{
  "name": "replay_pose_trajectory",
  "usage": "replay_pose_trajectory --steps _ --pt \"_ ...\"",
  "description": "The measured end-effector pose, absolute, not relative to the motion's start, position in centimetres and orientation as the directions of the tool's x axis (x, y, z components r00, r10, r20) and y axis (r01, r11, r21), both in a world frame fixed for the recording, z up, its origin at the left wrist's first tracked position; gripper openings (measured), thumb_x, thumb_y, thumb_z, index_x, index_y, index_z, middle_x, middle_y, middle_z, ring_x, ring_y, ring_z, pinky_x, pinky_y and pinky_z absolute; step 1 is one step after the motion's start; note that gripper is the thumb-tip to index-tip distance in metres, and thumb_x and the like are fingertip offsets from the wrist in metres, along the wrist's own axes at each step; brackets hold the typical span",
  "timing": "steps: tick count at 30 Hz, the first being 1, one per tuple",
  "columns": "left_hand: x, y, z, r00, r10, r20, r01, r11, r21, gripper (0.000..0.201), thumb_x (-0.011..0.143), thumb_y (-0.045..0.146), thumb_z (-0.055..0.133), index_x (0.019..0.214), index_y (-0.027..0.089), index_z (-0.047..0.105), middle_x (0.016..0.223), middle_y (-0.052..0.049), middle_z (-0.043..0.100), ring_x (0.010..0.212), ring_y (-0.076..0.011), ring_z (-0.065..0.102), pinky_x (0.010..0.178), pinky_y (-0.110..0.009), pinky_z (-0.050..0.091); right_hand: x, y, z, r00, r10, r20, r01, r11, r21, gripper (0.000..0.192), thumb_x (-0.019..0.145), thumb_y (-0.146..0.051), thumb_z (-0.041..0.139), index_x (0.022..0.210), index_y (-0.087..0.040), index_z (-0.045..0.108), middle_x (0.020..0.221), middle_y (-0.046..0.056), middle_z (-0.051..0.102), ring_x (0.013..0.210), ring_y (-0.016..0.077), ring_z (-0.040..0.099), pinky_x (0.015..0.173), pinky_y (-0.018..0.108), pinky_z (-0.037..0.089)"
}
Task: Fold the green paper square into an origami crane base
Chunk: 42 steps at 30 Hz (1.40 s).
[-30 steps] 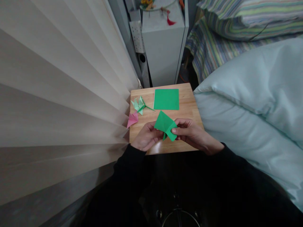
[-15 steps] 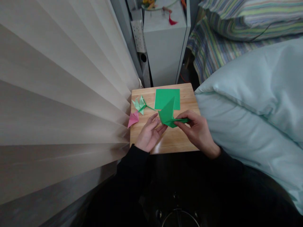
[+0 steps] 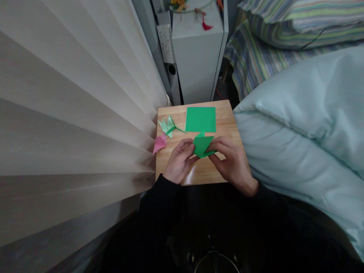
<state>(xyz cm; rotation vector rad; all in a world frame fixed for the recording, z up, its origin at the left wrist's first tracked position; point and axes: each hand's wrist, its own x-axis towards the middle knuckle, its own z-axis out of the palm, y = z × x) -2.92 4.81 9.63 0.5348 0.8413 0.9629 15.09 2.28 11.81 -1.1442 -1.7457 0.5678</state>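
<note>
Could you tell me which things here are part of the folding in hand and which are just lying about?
In hand: folded green paper, held by left hand and right hand.
Lying about: flat green sheet, light green folded flower, pink folded piece, wooden table.

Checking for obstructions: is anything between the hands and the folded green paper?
Nothing visible. The left hand and right hand both grip the folded green paper directly, above the wooden table.

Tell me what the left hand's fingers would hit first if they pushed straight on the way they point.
Probably nothing new: the left hand points up-right and already touches the folded green paper. Beyond it lies the flat green sheet, though depth is unclear.
</note>
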Motion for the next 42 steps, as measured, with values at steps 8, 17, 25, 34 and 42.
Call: replay_pose_trajectory --steps 8,17,25,34,42 --pt "-3.0 4.8 9.2 0.367 0.845 -0.388 -0.56 0.534 0.633 0.046 0.069 0.022 0.095 0.11 0.019 0.073 0.105 -0.003 0.078 0.09 -0.0134 0.074 0.086 -0.027 0.06 15.0 2.3 11.3 -0.102 0.864 0.493 0.461 0.48 -0.746 0.022 0.091 -0.005 0.059 0.089 -0.024 0.069 0.1 0.006 0.071 0.099 0.0223 0.07 0.085 0.04 0.06" --pt "-2.9 5.1 9.0 0.259 0.879 -0.4 -0.525 0.476 0.706 0.036 0.064 0.025 0.097 0.094 0.014 0.08 0.09 -0.005 0.081 0.079 -0.0147 0.076 0.078 -0.026 0.063 15.0 2.3 11.1 -0.132 0.885 0.446 0.422 0.457 -0.783 0.018 0.09 -0.005 0.064 0.092 -0.021 0.072 0.106 0.009 0.068 0.103 0.0229 0.068 0.088 0.04 0.06" --pt "-2.7 5.7 8.6 0.097 0.914 -0.394 -0.578 0.374 0.725 0.028 0.061 0.017 0.096 0.083 0.015 0.079 0.087 -0.003 0.082 0.076 -0.0114 0.076 0.074 -0.019 0.061 14.1 1.8 11.5 0.047 0.979 0.2 0.0 0.2 -0.98 0.029 0.092 -0.027 0.073 0.119 -0.027 0.063 0.125 0.008 0.063 0.109 0.0211 0.069 0.09 0.039 0.063" --pt "-2.4 5.2 8.6 0.202 0.924 -0.326 -0.547 0.383 0.745 0.033 0.061 0.02 0.097 0.087 0.017 0.077 0.087 0.0 0.079 0.08 -0.0106 0.074 0.079 -0.023 0.06 13.7 2.3 10.8 0.196 0.979 0.056 -0.198 0.095 -0.976 0.027 0.084 -0.035 0.083 0.096 -0.025 0.062 0.092 0.001 0.071 0.087 0.0159 0.072 0.085 0.033 0.062" --pt "-2.6 4.9 8.3 0.222 0.958 -0.18 -0.328 0.247 0.912 0.033 0.064 0.03 0.096 0.086 0.018 0.074 0.085 0.001 0.074 0.08 -0.0114 0.068 0.079 -0.025 0.054 14.1 2.6 10.3 0.213 0.976 0.036 -0.138 0.067 -0.988 0.008 0.082 -0.025 0.082 0.082 -0.023 0.074 0.083 0.001 0.076 0.079 0.0161 0.072 0.074 0.031 0.06"
